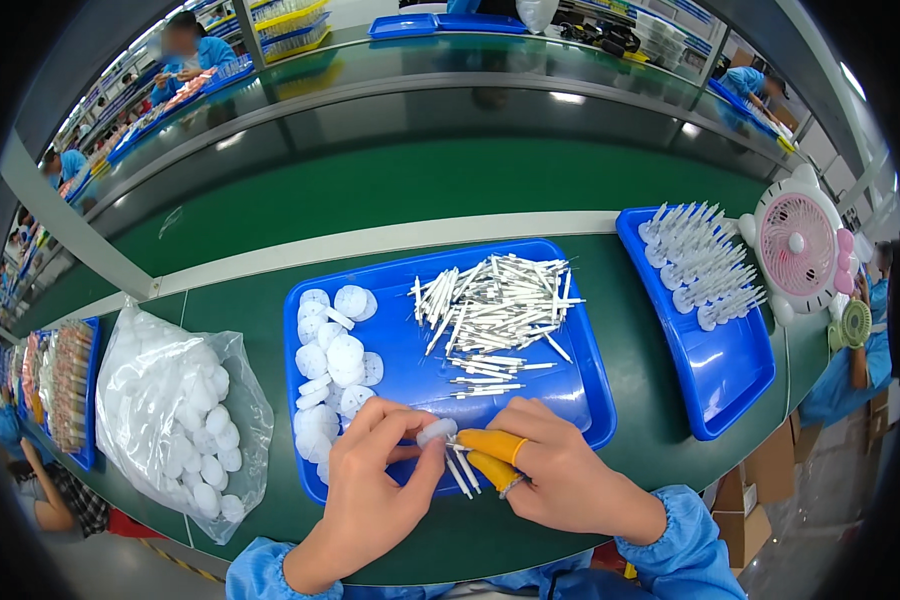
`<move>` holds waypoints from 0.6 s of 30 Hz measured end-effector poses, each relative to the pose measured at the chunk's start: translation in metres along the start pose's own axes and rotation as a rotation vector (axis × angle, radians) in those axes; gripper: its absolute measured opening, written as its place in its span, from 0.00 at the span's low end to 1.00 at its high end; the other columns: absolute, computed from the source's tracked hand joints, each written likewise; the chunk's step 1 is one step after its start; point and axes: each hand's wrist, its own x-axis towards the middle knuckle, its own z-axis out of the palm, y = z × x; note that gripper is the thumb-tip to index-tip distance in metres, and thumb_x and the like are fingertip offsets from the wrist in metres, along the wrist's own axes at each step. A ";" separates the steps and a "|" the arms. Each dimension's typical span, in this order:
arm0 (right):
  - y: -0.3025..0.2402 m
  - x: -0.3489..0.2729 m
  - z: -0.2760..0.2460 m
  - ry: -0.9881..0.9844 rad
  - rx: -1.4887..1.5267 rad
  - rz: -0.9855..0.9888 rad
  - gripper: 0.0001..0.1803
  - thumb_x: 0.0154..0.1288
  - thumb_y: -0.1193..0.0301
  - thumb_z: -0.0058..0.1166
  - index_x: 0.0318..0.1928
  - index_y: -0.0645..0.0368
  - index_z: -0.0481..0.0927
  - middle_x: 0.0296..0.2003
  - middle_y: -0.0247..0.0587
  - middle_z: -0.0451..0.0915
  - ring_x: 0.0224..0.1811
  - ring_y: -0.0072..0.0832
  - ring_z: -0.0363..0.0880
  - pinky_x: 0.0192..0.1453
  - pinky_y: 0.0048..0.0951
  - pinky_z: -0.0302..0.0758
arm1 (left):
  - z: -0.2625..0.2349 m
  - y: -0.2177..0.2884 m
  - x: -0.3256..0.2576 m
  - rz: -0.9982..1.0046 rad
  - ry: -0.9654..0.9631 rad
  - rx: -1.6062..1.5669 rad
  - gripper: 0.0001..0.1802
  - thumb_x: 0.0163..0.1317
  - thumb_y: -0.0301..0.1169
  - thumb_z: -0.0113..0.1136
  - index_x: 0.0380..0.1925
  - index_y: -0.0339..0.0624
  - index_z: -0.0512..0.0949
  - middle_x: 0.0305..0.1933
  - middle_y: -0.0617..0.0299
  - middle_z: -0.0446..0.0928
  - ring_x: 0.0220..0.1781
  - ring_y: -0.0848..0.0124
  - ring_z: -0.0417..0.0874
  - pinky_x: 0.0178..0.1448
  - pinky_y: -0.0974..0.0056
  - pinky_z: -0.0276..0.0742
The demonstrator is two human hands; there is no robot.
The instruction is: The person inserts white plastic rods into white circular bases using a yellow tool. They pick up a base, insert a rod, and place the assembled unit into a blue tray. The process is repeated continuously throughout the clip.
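Note:
My left hand [375, 475] pinches a small white round plastic disc [436, 432] between thumb and fingertips. Yellow finger covers are on the thumb and a finger of my right hand [550, 465], which pinches thin white sticks [461, 472] right beside the disc; their upper ends meet its edge. Both hands are over the near edge of a blue tray [602, 405]. Inside it, white round discs [346, 355] are heaped at the left, and a pile of white sticks with thin dark ends [500, 300] lies at the right.
A clear plastic bag [140, 400] of white discs lies at the left. On the right, another blue tray [720, 400] holds rows of discs with upright sticks [705, 265], near a pink and white fan [796, 240]. A green conveyor belt [370, 180] runs behind a pale rail. Other people work farther off.

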 end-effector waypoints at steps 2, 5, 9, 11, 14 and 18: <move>0.002 0.000 0.001 0.023 -0.027 -0.019 0.28 0.48 0.89 0.61 0.54 0.67 0.88 0.41 0.46 0.79 0.43 0.44 0.78 0.46 0.40 0.78 | 0.001 0.000 0.000 0.018 -0.014 0.032 0.10 0.66 0.19 0.69 0.47 0.33 0.86 0.43 0.55 0.81 0.44 0.65 0.89 0.47 0.62 0.92; 0.004 0.002 0.000 0.024 -0.062 -0.025 0.28 0.48 0.89 0.60 0.54 0.69 0.88 0.40 0.46 0.78 0.42 0.44 0.77 0.46 0.40 0.77 | 0.001 -0.001 -0.001 0.034 -0.011 0.078 0.10 0.66 0.19 0.69 0.47 0.32 0.86 0.43 0.54 0.81 0.43 0.64 0.89 0.47 0.62 0.92; 0.008 0.002 -0.001 0.004 -0.112 0.007 0.27 0.47 0.88 0.61 0.54 0.72 0.88 0.39 0.47 0.77 0.42 0.44 0.75 0.48 0.40 0.75 | 0.003 -0.003 -0.001 0.058 0.015 0.116 0.10 0.65 0.19 0.70 0.46 0.31 0.85 0.42 0.53 0.81 0.40 0.63 0.89 0.46 0.61 0.92; 0.009 0.003 -0.001 0.009 -0.119 -0.001 0.27 0.47 0.87 0.61 0.53 0.73 0.88 0.39 0.47 0.77 0.42 0.43 0.75 0.48 0.41 0.74 | 0.004 -0.004 -0.001 0.038 0.025 0.111 0.10 0.64 0.19 0.72 0.44 0.30 0.84 0.41 0.53 0.81 0.39 0.63 0.90 0.45 0.61 0.92; 0.007 0.004 0.000 0.006 -0.124 -0.012 0.26 0.47 0.87 0.61 0.52 0.74 0.87 0.38 0.48 0.76 0.42 0.43 0.75 0.48 0.41 0.74 | 0.005 -0.003 -0.001 0.017 0.044 0.102 0.09 0.64 0.19 0.73 0.41 0.29 0.82 0.40 0.53 0.81 0.38 0.62 0.91 0.44 0.62 0.93; 0.002 0.005 0.002 0.005 -0.140 -0.021 0.26 0.47 0.86 0.63 0.52 0.75 0.87 0.38 0.48 0.76 0.42 0.43 0.75 0.48 0.41 0.73 | 0.006 -0.002 -0.001 0.050 0.056 0.112 0.09 0.63 0.18 0.73 0.40 0.29 0.81 0.40 0.53 0.82 0.38 0.61 0.92 0.45 0.62 0.93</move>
